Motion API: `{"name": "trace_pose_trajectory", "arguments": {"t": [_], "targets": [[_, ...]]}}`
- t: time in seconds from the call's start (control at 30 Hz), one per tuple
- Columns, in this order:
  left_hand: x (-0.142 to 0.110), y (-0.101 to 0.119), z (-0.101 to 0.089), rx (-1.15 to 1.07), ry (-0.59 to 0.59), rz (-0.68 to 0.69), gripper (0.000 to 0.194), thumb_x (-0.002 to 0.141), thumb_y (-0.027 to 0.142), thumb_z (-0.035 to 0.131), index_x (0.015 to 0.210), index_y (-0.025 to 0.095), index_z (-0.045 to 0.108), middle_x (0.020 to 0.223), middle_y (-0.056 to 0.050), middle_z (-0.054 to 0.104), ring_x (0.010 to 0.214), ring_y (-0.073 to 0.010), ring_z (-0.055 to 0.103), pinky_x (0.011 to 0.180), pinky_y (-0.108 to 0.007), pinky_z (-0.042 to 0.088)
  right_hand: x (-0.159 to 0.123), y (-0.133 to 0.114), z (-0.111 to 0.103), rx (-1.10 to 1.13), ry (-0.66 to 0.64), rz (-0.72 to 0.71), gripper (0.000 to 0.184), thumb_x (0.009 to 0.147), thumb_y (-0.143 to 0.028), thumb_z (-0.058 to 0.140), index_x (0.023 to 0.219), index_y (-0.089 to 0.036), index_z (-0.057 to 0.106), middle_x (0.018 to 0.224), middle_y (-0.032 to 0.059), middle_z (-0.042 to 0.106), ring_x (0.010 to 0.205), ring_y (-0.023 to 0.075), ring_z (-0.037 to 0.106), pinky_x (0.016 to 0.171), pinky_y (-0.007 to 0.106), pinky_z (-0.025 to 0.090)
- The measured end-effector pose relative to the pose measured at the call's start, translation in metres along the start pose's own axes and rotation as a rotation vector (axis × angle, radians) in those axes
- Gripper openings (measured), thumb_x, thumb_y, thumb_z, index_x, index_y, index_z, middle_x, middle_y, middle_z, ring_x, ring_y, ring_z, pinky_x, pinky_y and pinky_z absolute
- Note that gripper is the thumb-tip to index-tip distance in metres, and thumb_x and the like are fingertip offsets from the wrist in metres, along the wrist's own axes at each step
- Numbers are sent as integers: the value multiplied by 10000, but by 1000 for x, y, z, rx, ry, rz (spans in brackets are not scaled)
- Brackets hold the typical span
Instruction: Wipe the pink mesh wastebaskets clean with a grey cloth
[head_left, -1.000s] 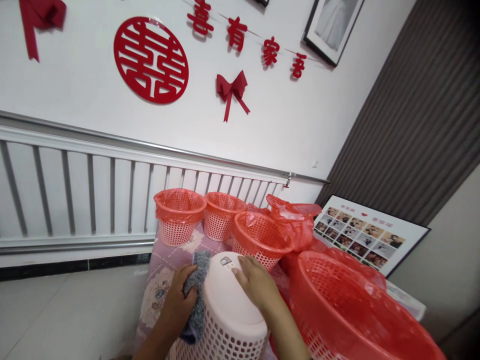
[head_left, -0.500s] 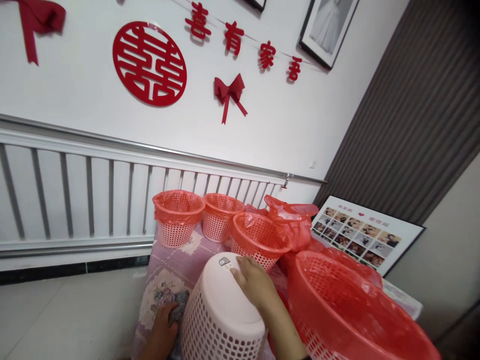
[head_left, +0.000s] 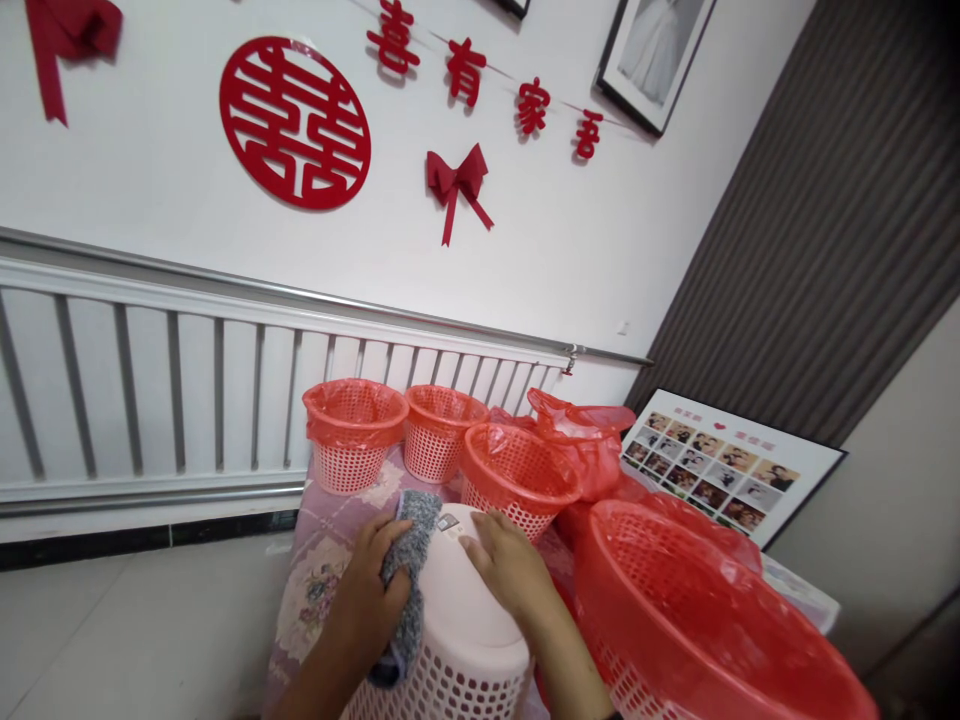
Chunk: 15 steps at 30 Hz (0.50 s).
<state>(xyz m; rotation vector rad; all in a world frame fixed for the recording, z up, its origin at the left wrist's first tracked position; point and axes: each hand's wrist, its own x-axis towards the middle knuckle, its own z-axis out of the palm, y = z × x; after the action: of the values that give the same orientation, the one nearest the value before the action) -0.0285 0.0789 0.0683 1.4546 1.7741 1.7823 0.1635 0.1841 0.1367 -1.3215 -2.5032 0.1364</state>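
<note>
Head view: red-lined baskets (head_left: 521, 468) stand beyond the upturned basket (head_left: 469, 600).

Cloth (head_left: 411, 560) lies against upturned basket (head_left: 469, 610) on table (head_left: 296, 590).

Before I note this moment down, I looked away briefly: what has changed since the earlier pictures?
The left hand, holding the grey cloth, dipped down beside the upturned basket, then came back up to its top edge. No new grasp or release shows. The right hand stays on top, and the red-lined baskets stayed put.
</note>
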Motion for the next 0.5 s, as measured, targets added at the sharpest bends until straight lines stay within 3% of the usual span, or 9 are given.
{"name": "trace_pose_trajectory", "arguments": {"t": [0.07,0.2,0.37,0.5], "targets": [[10,-17,3,25,-22,-58,495,746,207,464,1217,184,614,1335,-109,583,1292,-247,513,1173,-460,337,0,0,0,1,4,-6,502,941,-429,470,1314,-122,606,1362,178,606,1293,310,533,1087,400,403],[14,-76,9,75,-87,-191,490,676,195,487,1138,160,650,1227,-118,673,1222,-268,585,1154,-480,360,0,0,-1,-4,1,-4,503,936,-426,478,1316,-124,606,1361,179,606,1294,320,528,1091,416,393],[-24,-143,15,169,-167,-379,522,583,174,508,1081,155,664,1209,-121,701,1231,-278,597,1136,-433,395,0,2,1,16,8,-9,488,935,-421,478,1305,-134,615,1350,171,617,1300,317,521,1088,418,392],[-58,-166,15,237,-188,-516,603,626,183,483,1208,66,593,1346,-176,620,1316,-261,543,1164,-365,356,2,6,3,44,18,-37,498,924,-426,499,1307,-132,618,1321,168,632,1279,303,534,1097,405,383]]}}
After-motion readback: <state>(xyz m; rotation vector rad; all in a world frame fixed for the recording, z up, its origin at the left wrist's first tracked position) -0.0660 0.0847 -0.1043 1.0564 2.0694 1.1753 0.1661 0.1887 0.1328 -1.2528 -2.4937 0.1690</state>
